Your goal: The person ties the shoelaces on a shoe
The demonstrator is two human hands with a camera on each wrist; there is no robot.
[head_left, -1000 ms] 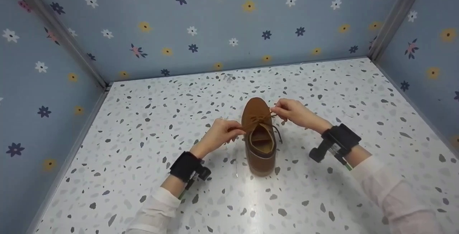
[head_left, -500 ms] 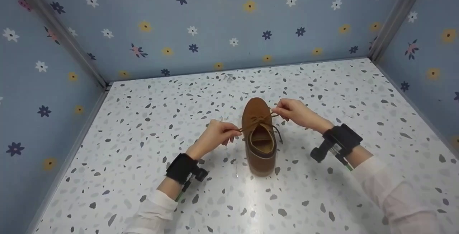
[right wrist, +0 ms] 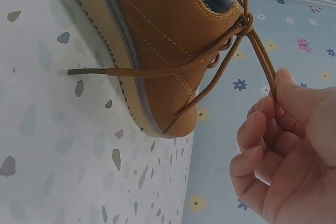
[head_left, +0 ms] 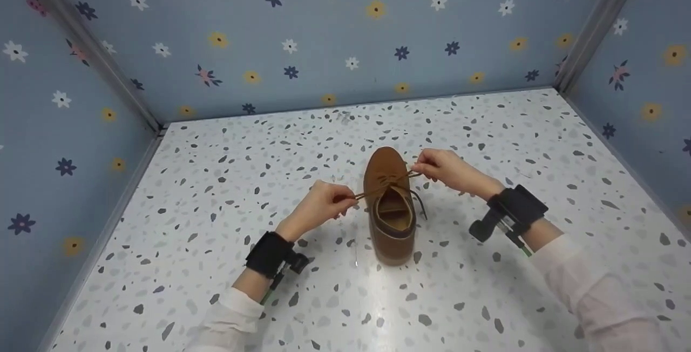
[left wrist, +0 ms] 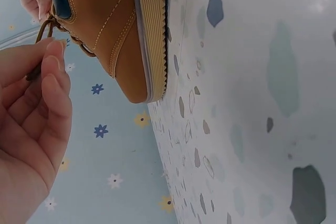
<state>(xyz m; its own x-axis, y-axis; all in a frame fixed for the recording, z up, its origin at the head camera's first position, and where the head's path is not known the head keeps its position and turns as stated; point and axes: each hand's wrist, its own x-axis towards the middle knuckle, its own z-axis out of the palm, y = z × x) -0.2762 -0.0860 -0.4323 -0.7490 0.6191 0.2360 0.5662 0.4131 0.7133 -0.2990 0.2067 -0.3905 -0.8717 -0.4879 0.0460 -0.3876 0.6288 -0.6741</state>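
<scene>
A brown lace-up shoe [head_left: 385, 160] stands upright on its sole, toe pointing away from me. My left hand [head_left: 324, 203] pinches a doubled brown lace and draws it out to the shoe's left. Opposite it, my right hand [head_left: 451, 171] pinches another doubled lace [right wrist: 261, 59] between thumb and forefinger. The two loops meet at a knot [right wrist: 244, 26] above the tongue. A loose lace end [right wrist: 86, 71] with a dark tip hangs down the shoe's right side. In the left wrist view, the left fingers [left wrist: 55, 72] curl near the lace, partly hiding it.
The shoe rests on a white speckled surface [head_left: 243, 179]. Blue panels with flowers and butterflies [head_left: 345, 33] rise behind and on both sides. Black straps with small cameras [head_left: 270, 255] sit on both wrists.
My left hand has moved left, away from the shoe, drawing its lace loop out longer and tauter. The right hand has shifted slightly right, still pinching its loop. The shoe stays put.
</scene>
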